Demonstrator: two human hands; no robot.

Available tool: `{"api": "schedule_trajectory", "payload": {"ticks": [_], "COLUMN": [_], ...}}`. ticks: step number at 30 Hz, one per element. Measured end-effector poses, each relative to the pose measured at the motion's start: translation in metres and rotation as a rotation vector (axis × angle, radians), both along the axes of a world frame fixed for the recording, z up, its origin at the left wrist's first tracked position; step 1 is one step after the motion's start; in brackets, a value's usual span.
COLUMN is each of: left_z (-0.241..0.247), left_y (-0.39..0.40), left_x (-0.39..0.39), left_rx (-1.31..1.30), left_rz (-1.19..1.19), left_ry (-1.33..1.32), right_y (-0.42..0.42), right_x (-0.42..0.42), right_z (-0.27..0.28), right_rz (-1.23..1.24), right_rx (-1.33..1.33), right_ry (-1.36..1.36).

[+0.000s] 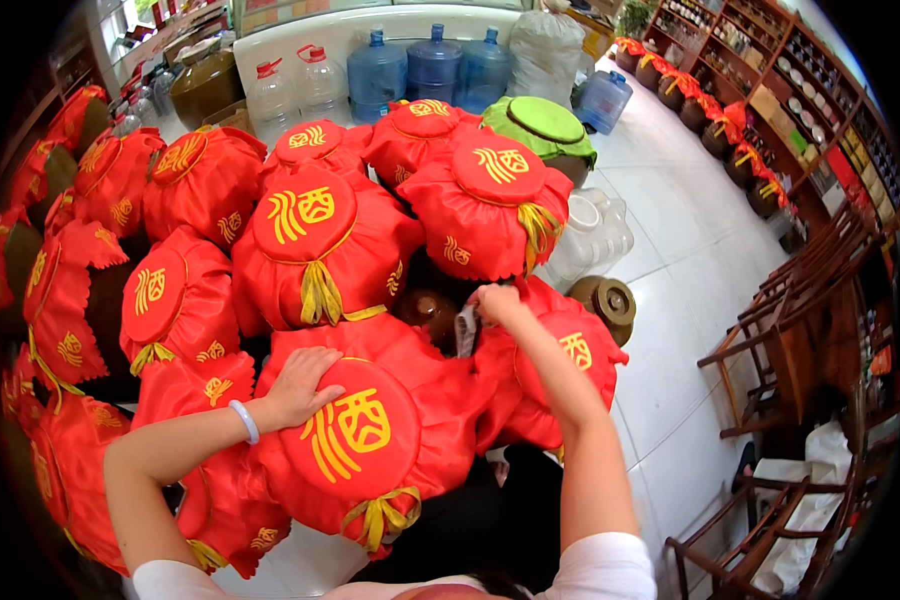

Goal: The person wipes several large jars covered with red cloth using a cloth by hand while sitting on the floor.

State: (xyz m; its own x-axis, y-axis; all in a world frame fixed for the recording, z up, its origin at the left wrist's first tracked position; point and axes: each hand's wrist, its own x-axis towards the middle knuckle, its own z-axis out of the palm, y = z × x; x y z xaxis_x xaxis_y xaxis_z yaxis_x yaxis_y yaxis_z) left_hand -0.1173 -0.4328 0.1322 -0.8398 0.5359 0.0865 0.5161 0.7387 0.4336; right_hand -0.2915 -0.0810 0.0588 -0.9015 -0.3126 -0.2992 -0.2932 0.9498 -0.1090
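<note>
My left hand (305,385) rests flat on the red cloth cover (375,465) of the nearest jar, its fingers at the edge of the round lid. A yellow ribbon (382,515) is tied in a bow at the front of that cover. My right hand (495,303) grips a greyish cloth (466,331), which hangs down into the gap between jars. Beside the cloth shows the brown glazed side of a jar (426,309). Another red-covered jar (529,360) stands partly under my right forearm. Yellow characters mark the covers.
Several more red-covered jars (172,289) crowd the left and far side. Behind them stand blue water bottles (376,75) and a green-covered jar (544,124). A clear plastic jug (589,232) and a small brown lidded jar (606,306) stand right, towards wooden chairs (791,360).
</note>
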Motion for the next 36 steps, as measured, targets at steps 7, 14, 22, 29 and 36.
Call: {"api": "schedule_trajectory", "payload": {"ticks": [7,14,22,29,36], "left_z": [-0.003,-0.001,-0.013,-0.012,-0.014], "left_y": [0.003,0.020,0.003,-0.003,-0.004], "left_x": [-0.001,-0.013,-0.002,0.010,0.002], "left_rx": [-0.026,0.017,0.007,-0.028,-0.071], "left_rz": [0.001,-0.042,0.052,0.081,0.088], "left_ry": [0.019,0.070,0.004,0.068,-0.007], "right_y": [0.007,0.070,-0.024,-0.043,0.011], "right_x": [-0.013,-0.050,0.040,0.037,0.071], "right_z": [0.149,0.083,0.041,0.204,0.059], "right_rz": [-0.110,-0.241,-0.102,-0.067,-0.302], "right_rx": [-0.919,0.080,-0.477,-1.277,-0.179], "right_ry": [0.662,0.722,0.219,1.036,0.190]}}
